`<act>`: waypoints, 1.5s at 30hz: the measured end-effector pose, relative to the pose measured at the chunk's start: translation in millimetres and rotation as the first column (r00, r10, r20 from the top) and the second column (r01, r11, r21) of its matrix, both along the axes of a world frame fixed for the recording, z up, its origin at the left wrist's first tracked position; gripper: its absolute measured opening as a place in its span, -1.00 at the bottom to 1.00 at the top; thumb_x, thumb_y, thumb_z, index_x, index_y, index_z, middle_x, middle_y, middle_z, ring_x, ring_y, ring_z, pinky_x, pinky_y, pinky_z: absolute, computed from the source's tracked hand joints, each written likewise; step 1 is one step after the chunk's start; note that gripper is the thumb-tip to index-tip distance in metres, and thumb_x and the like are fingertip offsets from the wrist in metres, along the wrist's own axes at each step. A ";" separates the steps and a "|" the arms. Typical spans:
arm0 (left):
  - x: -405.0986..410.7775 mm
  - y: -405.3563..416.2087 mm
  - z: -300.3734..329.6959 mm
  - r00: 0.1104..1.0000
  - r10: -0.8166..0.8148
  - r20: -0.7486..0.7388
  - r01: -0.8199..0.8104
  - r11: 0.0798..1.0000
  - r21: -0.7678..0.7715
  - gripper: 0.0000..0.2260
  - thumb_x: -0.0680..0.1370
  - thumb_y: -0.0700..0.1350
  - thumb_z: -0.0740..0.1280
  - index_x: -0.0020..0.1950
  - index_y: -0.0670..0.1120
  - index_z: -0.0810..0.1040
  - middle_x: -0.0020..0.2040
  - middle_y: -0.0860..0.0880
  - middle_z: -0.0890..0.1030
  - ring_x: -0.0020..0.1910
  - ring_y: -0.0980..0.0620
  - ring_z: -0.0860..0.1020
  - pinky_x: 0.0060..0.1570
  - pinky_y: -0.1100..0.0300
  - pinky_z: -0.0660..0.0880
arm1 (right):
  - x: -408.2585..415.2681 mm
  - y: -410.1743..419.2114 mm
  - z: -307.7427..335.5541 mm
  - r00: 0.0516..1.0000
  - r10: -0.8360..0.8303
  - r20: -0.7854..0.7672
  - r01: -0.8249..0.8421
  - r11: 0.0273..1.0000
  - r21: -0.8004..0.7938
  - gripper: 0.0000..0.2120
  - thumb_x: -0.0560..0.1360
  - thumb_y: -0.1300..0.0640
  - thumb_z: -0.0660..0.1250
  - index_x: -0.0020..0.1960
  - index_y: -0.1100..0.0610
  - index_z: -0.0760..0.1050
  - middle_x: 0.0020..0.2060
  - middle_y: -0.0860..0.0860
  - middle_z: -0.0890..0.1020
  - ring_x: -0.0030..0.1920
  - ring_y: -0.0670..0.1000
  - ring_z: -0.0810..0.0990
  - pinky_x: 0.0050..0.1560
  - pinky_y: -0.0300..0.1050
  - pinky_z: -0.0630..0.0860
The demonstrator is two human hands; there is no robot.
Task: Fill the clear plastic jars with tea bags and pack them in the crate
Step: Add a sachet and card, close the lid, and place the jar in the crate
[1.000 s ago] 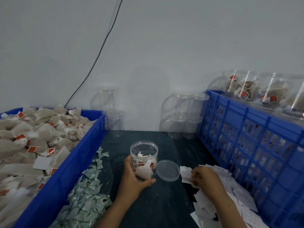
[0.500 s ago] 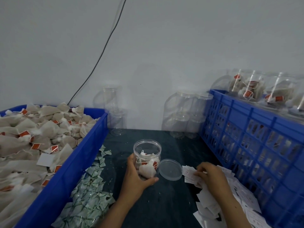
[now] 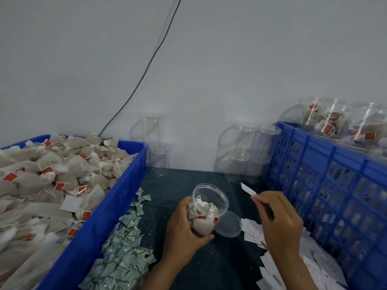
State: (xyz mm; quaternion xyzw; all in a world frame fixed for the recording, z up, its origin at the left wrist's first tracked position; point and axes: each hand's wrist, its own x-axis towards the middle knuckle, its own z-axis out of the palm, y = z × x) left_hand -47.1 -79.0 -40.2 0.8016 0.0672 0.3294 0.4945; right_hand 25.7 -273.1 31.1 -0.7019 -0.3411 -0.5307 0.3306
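Near the bottom middle of the picture, the left hand (image 3: 184,229) wraps its fingers round an open jar (image 3: 207,208) and tips it toward the right. The jar is partly full of tea bags (image 3: 202,216). Its lid (image 3: 228,223) lies flat on the dark worktop (image 3: 226,266), just beside the jar.

A little to the right, the right hand (image 3: 278,216) pinches a small white paper slip (image 3: 248,190) between thumb and fingertips. The slip sticks up and left, toward the jar's mouth. More paper slips (image 3: 253,229) lie in a pile in the lower right.

The jar looks light and thin. It is smooth, so it could slide if held loosely, and it may bend if squeezed hard. A good place to hold it is round the middle of its side, as the left hand does now. The tea bags are soft and very light. The slip is thin and floppy, so a gentle pinch at one end works best.

On the left is a blue bin (image 3: 100,216) heaped with tea bags. On the right is a blue crate (image 3: 314,170) with full jars (image 3: 335,120) in it. Empty jars (image 3: 243,155) stand by the wall in the middle.
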 end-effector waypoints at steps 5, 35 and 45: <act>-0.8 -0.4 0.8 1.000 0.013 -0.019 -0.012 1.000 0.027 -0.12 0.08 0.08 0.61 0.27 0.37 0.23 0.19 0.24 0.51 0.18 0.19 0.50 0.10 0.08 0.54 | -23.6 29.3 9.5 0.985 0.173 0.028 -0.165 0.968 -0.192 -0.86 0.50 0.22 0.33 -0.17 0.24 0.63 -0.20 0.05 0.65 -0.23 -0.05 0.61 -0.23 -0.23 0.57; 1.5 5.5 -1.8 0.997 0.076 0.026 -0.075 0.997 -0.018 -0.10 0.11 -0.09 0.66 0.31 0.25 0.26 0.24 0.13 0.45 0.19 0.12 0.49 0.13 0.13 0.55 | 27.8 35.0 -43.7 0.512 -0.027 -0.859 -0.292 0.935 -0.203 0.16 0.26 -0.01 0.60 0.56 -0.07 -0.16 0.53 0.01 0.10 0.50 0.09 0.09 0.47 0.01 0.12; 3.6 3.3 -4.4 0.995 0.101 -0.005 -0.101 0.994 -0.034 -0.09 0.12 -0.14 0.67 0.24 0.17 0.13 0.27 0.00 0.38 0.18 0.06 0.48 0.15 0.28 0.44 | 27.6 34.6 -51.9 0.516 -0.007 -0.857 -0.285 0.942 -0.179 0.17 0.21 -0.01 0.60 0.46 -0.24 -0.22 0.21 0.03 0.33 0.26 0.06 0.32 0.31 0.00 0.28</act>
